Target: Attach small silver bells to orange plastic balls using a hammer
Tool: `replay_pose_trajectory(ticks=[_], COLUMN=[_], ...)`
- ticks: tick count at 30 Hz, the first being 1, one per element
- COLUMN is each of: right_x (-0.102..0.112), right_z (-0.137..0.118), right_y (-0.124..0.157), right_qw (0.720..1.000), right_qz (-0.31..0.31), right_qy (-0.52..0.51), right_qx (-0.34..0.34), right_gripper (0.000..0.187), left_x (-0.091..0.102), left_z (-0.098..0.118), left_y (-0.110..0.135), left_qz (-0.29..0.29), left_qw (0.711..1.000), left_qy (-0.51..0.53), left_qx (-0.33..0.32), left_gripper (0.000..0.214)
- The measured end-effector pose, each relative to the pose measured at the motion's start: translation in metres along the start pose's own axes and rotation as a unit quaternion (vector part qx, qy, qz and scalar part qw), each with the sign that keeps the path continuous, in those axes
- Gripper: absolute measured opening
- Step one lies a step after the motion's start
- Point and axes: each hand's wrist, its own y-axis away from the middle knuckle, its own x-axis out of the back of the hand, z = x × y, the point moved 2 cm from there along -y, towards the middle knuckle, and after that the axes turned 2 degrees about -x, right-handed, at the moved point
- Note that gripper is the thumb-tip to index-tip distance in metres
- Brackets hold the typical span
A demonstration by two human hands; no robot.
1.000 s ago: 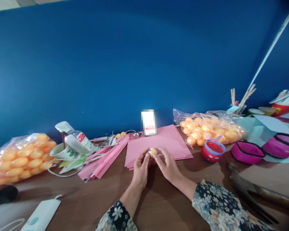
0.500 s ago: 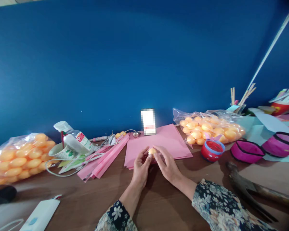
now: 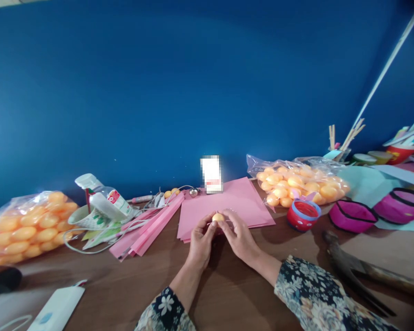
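Observation:
A small orange ball [image 3: 218,217] sits between the fingertips of both hands, above the front edge of a stack of pink paper sheets [image 3: 224,200]. My left hand [image 3: 202,236] grips the ball from the left, thumb in front and fingers behind. From the other side my right hand [image 3: 239,236] pinches it in the same way. The far side of the ball and some of the fingertips are hidden.
Clear bags of orange balls lie at left [image 3: 24,230] and right [image 3: 296,184]. Pink strips [image 3: 152,230], a tilted bottle [image 3: 106,197] and cables are left of the paper. A red cup [image 3: 302,216], magenta bands [image 3: 353,216] and a hammer [image 3: 362,269] are at right.
Both hands keep their hold on the ball, with only a slight shift of the fingers. The whole view has moved a little.

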Motion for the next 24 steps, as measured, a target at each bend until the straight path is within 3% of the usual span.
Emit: replay_pose_trajectory(ticks=[18,24], right_x=[-0.0038,-0.0023], right_z=[0.0074,0.0034], right_y=[0.0019,0.0023], right_qw=[1.0,1.0], right_qz=[0.007,0.009], right_qy=[0.004,0.025], right_qx=[0.0,0.014], right_gripper=[0.031,0.028], left_x=[-0.0082,-0.008], left_z=[0.0071,0.0083], left_y=[0.0036,0.0036], left_qz=[0.033,0.019], left_qw=[0.998,0.999], left_qy=[0.05,0.026], left_qx=[0.004,0.005], left_gripper=[0.035,0.037])
